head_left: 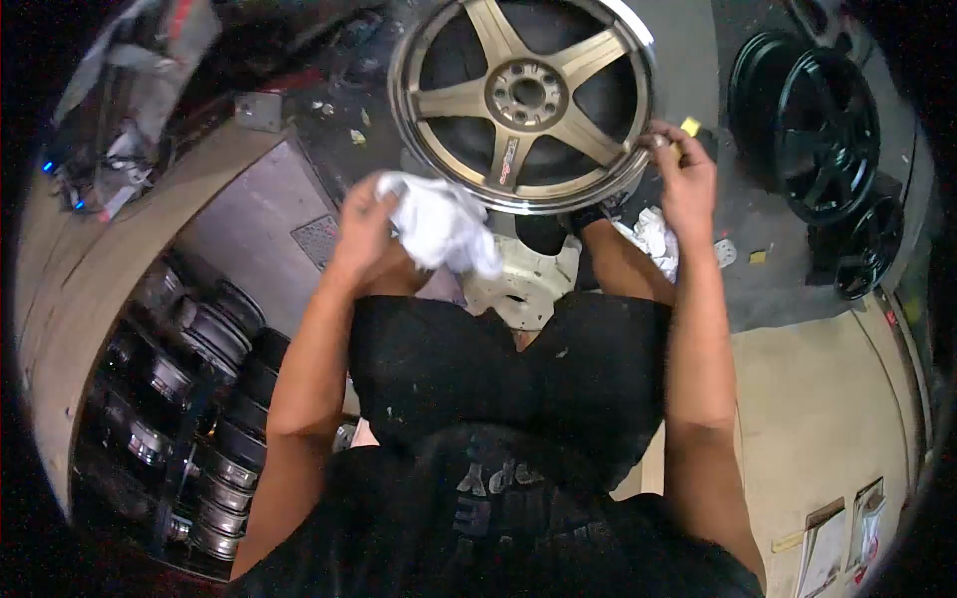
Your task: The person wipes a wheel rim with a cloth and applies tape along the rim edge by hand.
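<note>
A gold five-spoke wheel rim (528,93) with a polished silver lip lies in front of me, and one spoke carries dark and red lettering. My left hand (367,224) is closed on a bunched white cloth (439,221), which hangs just below the rim's near left edge and is slightly blurred. At the right edge of the lip, my right hand (684,179) has its fingers curled against the rim. A small yellow piece (690,127) shows beside those fingers; whether it is held or lies behind them I cannot tell.
Between my legs is a worn pale stool (518,284). Black wheels (825,135) stand to the right. Another white cloth (655,239) lies by my right leg. Several stacked rims (214,478) fill a rack at lower left. Scraps (359,138) dot the dark floor.
</note>
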The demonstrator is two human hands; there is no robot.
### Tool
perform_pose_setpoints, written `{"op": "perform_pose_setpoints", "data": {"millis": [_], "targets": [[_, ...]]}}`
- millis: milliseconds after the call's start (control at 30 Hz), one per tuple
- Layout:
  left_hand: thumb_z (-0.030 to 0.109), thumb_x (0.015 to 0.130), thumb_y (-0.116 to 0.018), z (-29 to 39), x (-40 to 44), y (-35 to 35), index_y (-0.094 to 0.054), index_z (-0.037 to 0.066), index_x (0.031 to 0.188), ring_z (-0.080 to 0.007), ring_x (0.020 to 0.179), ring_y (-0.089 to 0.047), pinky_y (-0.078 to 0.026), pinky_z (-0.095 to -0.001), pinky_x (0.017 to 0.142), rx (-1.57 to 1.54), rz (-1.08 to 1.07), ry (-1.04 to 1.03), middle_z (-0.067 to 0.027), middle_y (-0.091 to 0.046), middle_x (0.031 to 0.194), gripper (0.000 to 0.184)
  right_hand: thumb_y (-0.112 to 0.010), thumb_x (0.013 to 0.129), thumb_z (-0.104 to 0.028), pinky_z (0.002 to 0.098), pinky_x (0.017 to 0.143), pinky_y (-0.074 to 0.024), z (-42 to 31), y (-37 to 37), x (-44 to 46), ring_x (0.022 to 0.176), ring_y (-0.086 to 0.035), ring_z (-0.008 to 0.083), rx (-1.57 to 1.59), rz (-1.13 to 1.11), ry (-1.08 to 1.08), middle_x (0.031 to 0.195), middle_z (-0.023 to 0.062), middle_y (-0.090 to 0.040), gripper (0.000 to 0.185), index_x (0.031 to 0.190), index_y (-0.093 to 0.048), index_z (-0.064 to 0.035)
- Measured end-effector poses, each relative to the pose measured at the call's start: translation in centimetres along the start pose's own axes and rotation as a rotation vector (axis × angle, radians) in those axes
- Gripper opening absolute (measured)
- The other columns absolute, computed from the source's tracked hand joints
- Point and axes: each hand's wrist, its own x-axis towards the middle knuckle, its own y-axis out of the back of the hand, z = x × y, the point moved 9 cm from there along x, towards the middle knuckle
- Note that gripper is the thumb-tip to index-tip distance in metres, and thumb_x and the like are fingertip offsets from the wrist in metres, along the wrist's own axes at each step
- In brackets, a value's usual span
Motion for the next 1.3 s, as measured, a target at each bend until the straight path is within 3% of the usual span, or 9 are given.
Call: {"op": "perform_pose_setpoints", "data": {"millis": [167, 267, 400, 600, 667, 767, 933, 1067, 1300], "targets": [[0.015, 0.105, -0.065, -4.2, 7.9, 0.9, -0.067, -0.001, 0.103, -0.0059, 0.084, -0.056, -0.046, -0.0255, 0.074, -0.182, 0.18, -0.361, 0.0023, -0.067, 0.09, 0.017, -0.068, 0.106, -0.013, 0.0298, 0.098, -0.0547, 5.8, 2.3, 3.4, 0.108, -0.071, 0.0159, -0.046, 0.081, 0.019, 0.119, 0.01, -0.076, 0.029, 0.129, -0.072, 0.0037], [0.023, 0.101, -0.07, -1.3, 9.9, 1.3, -0.07, -0.002, 0.11, -0.0102, 0.086, -0.06, -0.049, -0.0283, 0.078, 0.308, 0.236, -0.673, 0.0004, -0.069, 0.093, 0.027, -0.068, 0.106, -0.013, 0.0298, 0.099, -0.0542, 2.0, 3.0, 6.6, 0.113, -0.069, 0.0156, -0.159, 0.014, 0.119, 0.124, 0.0114, -0.074, 0.033, 0.135, -0.07, 0.002], [0.022, 0.1, -0.07, -0.3, 9.6, 9.8, -0.067, -0.006, 0.129, -0.0164, 0.098, -0.065, -0.051, -0.0313, 0.091, 0.109, 0.373, -0.673, -0.0066, -0.072, 0.11, 0.04, -0.067, 0.107, -0.018, 0.0308, 0.106, -0.0502, -1.9, 3.6, 6.4, 0.119, -0.069, 0.0178, -0.382, 0.033, 0.141, 0.128, 0.0129, -0.074, 0.038, 0.14, -0.067, 0.002], [0.019, 0.102, -0.066, 2.4, 3.9, 17.9, -0.067, -0.008, 0.129, -0.0253, 0.109, -0.069, -0.054, -0.0406, 0.1, 0.018, 0.691, -0.919, -0.0162, -0.071, 0.123, 0.038, -0.064, 0.107, -0.021, 0.0328, 0.107, -0.0506, -9.4, 4.0, 3.2, 0.123, -0.068, 0.0204, -0.434, 0.191, 0.44, 0.133, 0.0148, -0.073, 0.041, 0.141, -0.067, 0.0013], [0.011, 0.105, -0.062, 4.6, -0.6, 16.5, -0.069, -0.008, 0.129, -0.0228, 0.105, -0.069, -0.056, -0.0394, 0.094, 0.493, 0.857, -1.223, -0.0163, -0.07, 0.125, 0.031, -0.066, 0.105, -0.02, 0.032, 0.105, -0.0521, -11.9, 2.3, 1.1, 0.119, -0.07, 0.0191, -0.327, 0.177, 0.536, 0.129, 0.0137, -0.075, 0.038, 0.136, -0.07, 0.0019], [0.001, 0.1, -0.069, 3.9, -2.5, 15.2, -0.068, -0.008, 0.127, -0.0204, 0.11, -0.07, -0.054, -0.0322, 0.095, -0.186, 0.524, -1.212, -0.0117, -0.073, 0.119, 0.028, -0.061, 0.11, -0.025, 0.0335, 0.107, -0.0512, -14.3, -0.3, -2.3, 0.123, -0.069, 0.0217, -0.465, 0.125, 0.717, 0.131, 0.0162, -0.074, 0.045, 0.145, -0.063, 0.0022], [0.005, 0.099, -0.073, 4.2, -11.7, 12.0, -0.075, -0.006, 0.121, -0.0224, 0.132, -0.058, -0.045, -0.0381, 0.113, -0.053, 0.778, -1.654, -0.0167, -0.069, 0.131, 0.024, -0.068, 0.107, -0.02, 0.0301, 0.097, -0.0548, -12.2, -2.6, -6.0, 0.112, -0.072, 0.017, -0.34, 0.022, 0.757, 0.122, 0.0109, -0.077, 0.038, 0.14, -0.068, -0.0018], [0.012, 0.104, -0.071, 0.2, -10.7, 11.9, -0.076, -0.002, 0.12, -0.0173, 0.108, -0.069, -0.054, -0.0338, 0.097, -0.401, 0.618, -1.47, -0.0089, -0.076, 0.119, 0.022, -0.068, 0.106, -0.02, 0.029, 0.098, -0.0544, -13.1, -2.2, -9.8, 0.111, -0.072, 0.0159, -0.305, 0.001, 0.831, 0.119, 0.0099, -0.077, 0.037, 0.139, -0.07, -0.0028], [0.012, 0.093, -0.077, 2.3, -7.1, -6.1, -0.075, 0.006, 0.106, -0.0245, 0.086, -0.071, -0.056, -0.0376, 0.079, 0.529, 0.256, -1.104, -0.0119, -0.073, 0.093, 0.015, -0.068, 0.106, -0.02, 0.0272, 0.093, -0.0543, -12.3, 3.9, -14.0, 0.102, -0.071, 0.0147, -0.254, 0.074, 0.894, 0.114, 0.0085, -0.077, 0.035, 0.136, -0.071, -0.0024]]}}
